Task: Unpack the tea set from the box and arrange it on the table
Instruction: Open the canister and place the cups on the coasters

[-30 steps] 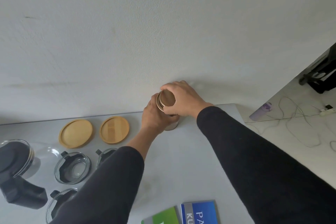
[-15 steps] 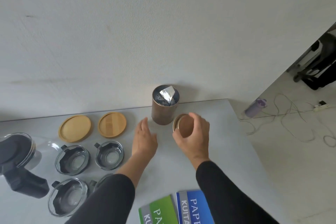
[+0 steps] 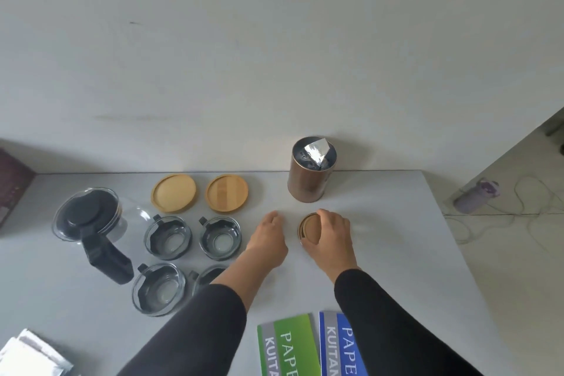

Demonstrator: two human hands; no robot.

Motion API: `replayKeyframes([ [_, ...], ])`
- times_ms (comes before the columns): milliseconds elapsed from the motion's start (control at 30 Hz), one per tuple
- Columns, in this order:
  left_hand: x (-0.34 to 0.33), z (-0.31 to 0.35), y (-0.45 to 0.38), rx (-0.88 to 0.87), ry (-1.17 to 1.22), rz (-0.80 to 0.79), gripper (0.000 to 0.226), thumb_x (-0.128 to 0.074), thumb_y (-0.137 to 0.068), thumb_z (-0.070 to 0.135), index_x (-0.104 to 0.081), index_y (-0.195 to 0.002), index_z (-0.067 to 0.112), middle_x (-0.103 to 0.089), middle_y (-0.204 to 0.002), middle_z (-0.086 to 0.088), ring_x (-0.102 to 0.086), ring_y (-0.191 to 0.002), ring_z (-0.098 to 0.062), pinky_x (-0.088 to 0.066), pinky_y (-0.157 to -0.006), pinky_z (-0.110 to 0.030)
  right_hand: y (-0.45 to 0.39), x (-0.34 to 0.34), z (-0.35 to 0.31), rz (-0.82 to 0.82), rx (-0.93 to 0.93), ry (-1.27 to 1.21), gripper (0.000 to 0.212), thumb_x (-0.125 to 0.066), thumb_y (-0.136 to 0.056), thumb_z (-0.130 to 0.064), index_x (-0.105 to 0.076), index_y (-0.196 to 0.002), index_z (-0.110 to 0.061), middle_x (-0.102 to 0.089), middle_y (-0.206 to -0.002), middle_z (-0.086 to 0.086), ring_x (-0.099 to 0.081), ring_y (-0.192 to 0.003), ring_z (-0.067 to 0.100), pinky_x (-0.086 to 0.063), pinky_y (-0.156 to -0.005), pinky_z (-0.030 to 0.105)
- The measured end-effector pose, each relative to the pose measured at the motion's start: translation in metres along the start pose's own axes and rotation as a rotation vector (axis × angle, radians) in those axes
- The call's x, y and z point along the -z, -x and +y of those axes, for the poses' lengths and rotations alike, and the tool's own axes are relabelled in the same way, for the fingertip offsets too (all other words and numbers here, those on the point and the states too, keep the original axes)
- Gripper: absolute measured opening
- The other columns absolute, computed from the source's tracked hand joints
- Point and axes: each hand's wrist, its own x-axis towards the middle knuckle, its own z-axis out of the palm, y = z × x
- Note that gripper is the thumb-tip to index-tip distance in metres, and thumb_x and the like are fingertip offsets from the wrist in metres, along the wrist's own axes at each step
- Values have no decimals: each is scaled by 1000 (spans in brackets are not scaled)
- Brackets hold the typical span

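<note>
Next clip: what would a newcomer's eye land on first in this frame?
Probably the open copper canister at the table's far edge, with crumpled foil poking out of its mouth. Just in front of it, the right hand grips the canister lid, and the left hand rests open beside it. To the left sit two wooden coasters and several glass cups.

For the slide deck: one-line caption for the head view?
Right hand holds the lid off the open copper canister; left hand idle beside glass cups on the table.

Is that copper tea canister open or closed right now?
Open. The copper tea canister shows a foil bag inside; its lid is in the right hand.
</note>
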Motion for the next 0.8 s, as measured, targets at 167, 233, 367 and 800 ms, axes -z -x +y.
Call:
replayKeyframes([
  [167,-1,2,24,-60,92,113,49,-37,-98,10,-29,-147,11,-24,-155,1,-33,-138,-19,-28,-109,-26,4,8,-10,43,4,125,71,-69,-78,-43,-40,-137,-15,-47,-132,8,-37,-123,28,-39,-93,38],
  [233,2,3,37,-103,136,198,47,-37,-98,11,-33,-145,13,-27,-153,3,-38,-135,-18,-31,-107,-26,11,15,-16,89,12,137,68,-67,-80,-43,-42,-136,-14,-47,-132,9,-37,-124,29,-40,-92,40],
  [367,12,2,67,-194,226,411,44,-40,-96,13,-40,-140,16,-35,-148,6,-40,-132,-13,-34,-102,-21,28,29,-32,106,7,152,63,-62,-84,-43,-40,-136,-15,-45,-134,8,-35,-125,27,-38,-94,38],
  [800,9,-112,178,317,510,830,49,-58,-86,9,-45,-133,3,-43,-138,-11,-41,-130,-28,-33,-108,-35,110,9,-116,48,24,96,59,-57,-86,-38,-38,-137,-16,-45,-131,7,-36,-124,28,-36,-96,38],
])
